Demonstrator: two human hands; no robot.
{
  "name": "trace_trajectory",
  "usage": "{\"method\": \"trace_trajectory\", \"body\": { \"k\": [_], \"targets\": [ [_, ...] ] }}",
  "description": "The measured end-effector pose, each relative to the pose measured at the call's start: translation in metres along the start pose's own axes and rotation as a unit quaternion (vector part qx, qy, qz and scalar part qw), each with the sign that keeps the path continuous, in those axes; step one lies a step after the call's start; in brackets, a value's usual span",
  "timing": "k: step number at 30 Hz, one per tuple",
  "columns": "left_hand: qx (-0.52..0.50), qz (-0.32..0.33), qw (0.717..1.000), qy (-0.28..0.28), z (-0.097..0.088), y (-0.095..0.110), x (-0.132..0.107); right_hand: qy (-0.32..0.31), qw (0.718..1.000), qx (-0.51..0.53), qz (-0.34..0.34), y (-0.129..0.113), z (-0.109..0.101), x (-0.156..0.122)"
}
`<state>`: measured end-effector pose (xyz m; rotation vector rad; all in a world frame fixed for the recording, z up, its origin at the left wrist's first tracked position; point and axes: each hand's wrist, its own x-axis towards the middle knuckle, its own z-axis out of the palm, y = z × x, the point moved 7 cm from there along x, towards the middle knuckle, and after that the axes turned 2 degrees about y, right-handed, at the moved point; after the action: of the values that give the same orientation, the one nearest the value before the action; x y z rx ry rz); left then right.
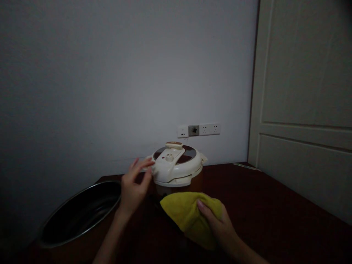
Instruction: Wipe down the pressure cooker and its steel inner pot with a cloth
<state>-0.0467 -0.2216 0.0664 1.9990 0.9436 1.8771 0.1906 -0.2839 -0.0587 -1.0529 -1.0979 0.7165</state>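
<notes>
1. Pale grey wall [132, 73] forms the background; a panelled door [308, 84] closes off the right side. Lighting is dim.
2. Work surface: a dark reddish table [264, 201], set against the wall.
3. Main unit: a cream-and-brown electric cooker [181, 167], standing upright on the table near the wall, lid in place. A top handle [174, 144] and a round knob [169, 157] are visible on the lid.
4. Right hand [221, 222]: grasping a yellow cloth [192, 212], thumb on top. The cloth is in front of the cooker and covers part of its lower body.
5. Left hand [134, 187]: free of any load, fingers spread, at the left edge of the cooker. Contact with the cooker cannot be confirmed.
6. Adjacent items: a dark vessel [82, 214] with a metallic rim stands to the left, beside the left forearm. Wall sockets [209, 129] and a grey wall plate [193, 130] are located above and behind the cooker. A thin flat strip [245, 167] lies at the table's far right.
7. Visibility limits: the left fingers overlap the cooker's left side. The vessel's lower part fades into shadow; its contents cannot be made out. Both forearms are cut off by the lower frame edge.
</notes>
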Motion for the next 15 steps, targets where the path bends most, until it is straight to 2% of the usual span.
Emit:
{"method": "trace_trajectory", "body": {
  "k": [2, 3, 5, 7, 9, 11, 13, 15],
  "targets": [
    [0.038, 0.006, 0.99, -0.134, 0.018, 0.031, -0.022, -0.092, 0.994, -0.023, -0.056, -0.021, 0.013, 0.002],
    [0.051, -0.024, 0.977, -0.206, 0.028, 0.037, -0.035, -0.136, 0.986, -0.033, -0.086, -0.032, 0.02, 0.002],
    [0.048, -0.103, 0.939, -0.326, 0.042, 0.039, -0.058, -0.204, 0.97, -0.044, -0.126, -0.049, 0.034, 0.001],
    [0.024, -0.182, 0.902, -0.392, 0.046, 0.035, -0.074, -0.232, 0.962, -0.048, -0.134, -0.055, 0.044, 0.0],
    [0.01, -0.233, 0.885, -0.404, 0.039, 0.029, -0.077, -0.245, 0.959, -0.055, -0.134, -0.054, 0.052, 0.001],
    [0.025, -0.255, 0.893, -0.37, 0.02, 0.023, -0.065, -0.251, 0.957, -0.052, -0.136, -0.05, 0.053, 0.004],
    [0.06, -0.26, 0.914, -0.305, -0.009, 0.013, -0.038, -0.245, 0.96, -0.024, -0.136, -0.044, 0.047, 0.011],
    [0.103, -0.245, 0.939, -0.22, -0.044, -0.002, 0.0, -0.216, 0.968, 0.008, -0.127, -0.037, 0.031, 0.023]
  ]
}}
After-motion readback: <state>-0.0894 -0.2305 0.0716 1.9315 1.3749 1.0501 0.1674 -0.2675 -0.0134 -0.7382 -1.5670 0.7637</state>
